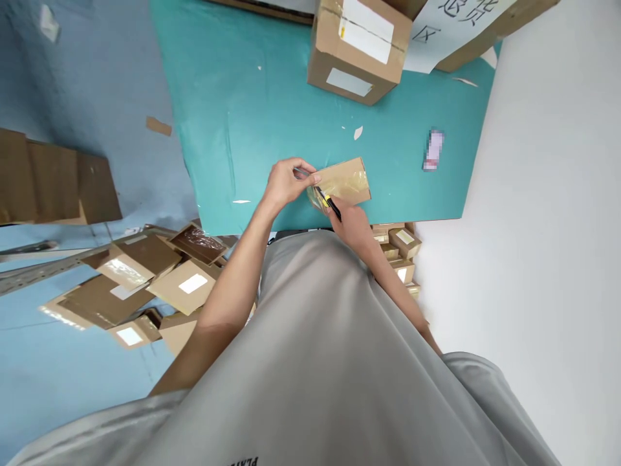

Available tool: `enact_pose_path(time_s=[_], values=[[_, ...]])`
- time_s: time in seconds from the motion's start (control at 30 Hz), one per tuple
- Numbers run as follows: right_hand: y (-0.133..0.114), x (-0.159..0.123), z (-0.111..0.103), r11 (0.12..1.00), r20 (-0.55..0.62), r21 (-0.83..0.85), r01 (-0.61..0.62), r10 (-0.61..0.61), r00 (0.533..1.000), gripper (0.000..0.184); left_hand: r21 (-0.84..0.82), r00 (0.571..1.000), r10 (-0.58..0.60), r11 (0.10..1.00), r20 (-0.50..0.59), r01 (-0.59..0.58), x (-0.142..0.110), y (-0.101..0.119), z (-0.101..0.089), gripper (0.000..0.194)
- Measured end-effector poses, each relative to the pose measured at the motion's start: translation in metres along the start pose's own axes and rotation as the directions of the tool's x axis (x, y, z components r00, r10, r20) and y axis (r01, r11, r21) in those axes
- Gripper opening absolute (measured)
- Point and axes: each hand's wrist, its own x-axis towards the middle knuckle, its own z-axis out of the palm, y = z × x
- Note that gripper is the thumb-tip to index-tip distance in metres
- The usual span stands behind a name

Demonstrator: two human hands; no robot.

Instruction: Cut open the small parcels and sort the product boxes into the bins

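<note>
A small cardboard box (345, 181) with clear tape across it lies near the front edge of the teal table. My left hand (288, 180) is closed on the box's left end, thumb on top and fingers curled at the side. In my right hand (353, 223) is a yellow and black utility knife (330, 203), its blade end pointing at the taped left end of the box. Loose clear tape (314, 199) bulges at that end, below my left thumb. Whether the blade touches the tape I cannot tell.
A larger taped carton (361, 48) stands at the back of the teal table (252, 129), beside a sign (451, 32). A blurred pink item (433, 150) lies at right. Opened boxes (184, 285) are piled on the floor at left; small boxes (402, 243) sit below the table at right.
</note>
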Motion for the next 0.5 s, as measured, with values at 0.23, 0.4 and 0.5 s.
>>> enact_pose_path(time_s=[0.23, 0.4, 0.5], values=[[-0.023, -0.008, -0.011, 0.992, 0.054, -0.076, -0.105, 0.109, 0.993, 0.050, -0.034, 1.000, -0.010, 0.999, 0.000, 0.010, 0.003, -0.009, 0.004, 0.025], [-0.042, -0.006, -0.021, 0.982, 0.074, -0.127, -0.142, 0.152, 0.986, 0.048, -0.077, 0.998, 0.030, 0.996, -0.051, -0.034, 0.002, -0.014, 0.007, 0.020], [-0.046, -0.012, -0.024, 0.972, 0.100, -0.170, -0.161, 0.179, 0.979, 0.048, -0.082, 0.997, 0.026, 0.996, -0.067, -0.032, -0.002, -0.012, 0.010, 0.020]])
